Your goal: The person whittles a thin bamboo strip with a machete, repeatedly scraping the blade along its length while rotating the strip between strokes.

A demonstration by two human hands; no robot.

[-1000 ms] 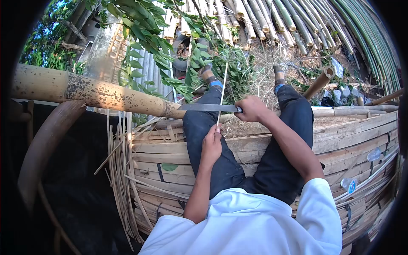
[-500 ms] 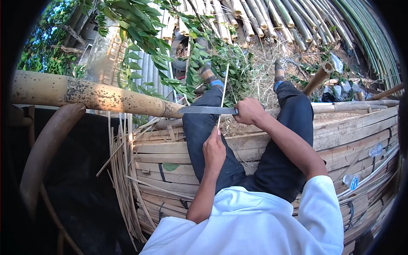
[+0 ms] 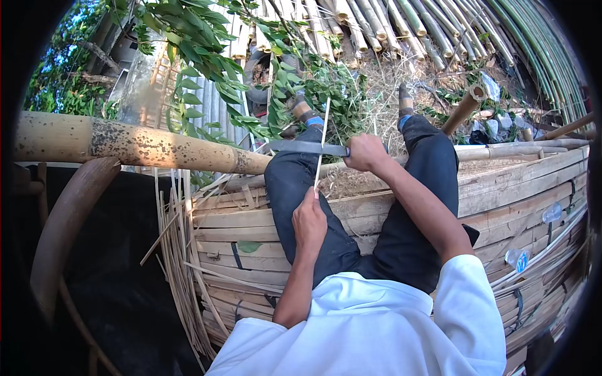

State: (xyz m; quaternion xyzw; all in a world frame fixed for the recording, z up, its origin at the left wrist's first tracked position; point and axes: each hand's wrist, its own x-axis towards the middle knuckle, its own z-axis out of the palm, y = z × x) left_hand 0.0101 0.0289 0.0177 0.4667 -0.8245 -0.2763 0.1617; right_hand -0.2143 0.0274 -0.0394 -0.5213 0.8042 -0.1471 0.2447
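Observation:
My left hand [image 3: 309,219] is closed around the lower end of a thin, pale bamboo strip [image 3: 325,119], which points up and away from me between my legs. My right hand [image 3: 365,152] grips the handle of a long knife [image 3: 293,146]. Its grey blade points left and crosses the strip above my left hand; whether the edge bites into the strip is too fine to tell. The blade's tip lies over my left knee, near the end of a thick, speckled bamboo pole [image 3: 169,147].
I sit on stacked split-bamboo slats [image 3: 244,219]. Thin strips [image 3: 182,269] hang at the left beside a curved pole [image 3: 69,232]. Leafy branches [image 3: 200,37] hang ahead. Bamboo poles [image 3: 401,25] lie beyond my feet. A cut bamboo post [image 3: 464,109] stands right; a plastic bottle [image 3: 517,259] lies near.
My right hand and the knife have moved a little away from my body along the strip. My left hand keeps its hold on the strip, and the view has shifted slightly.

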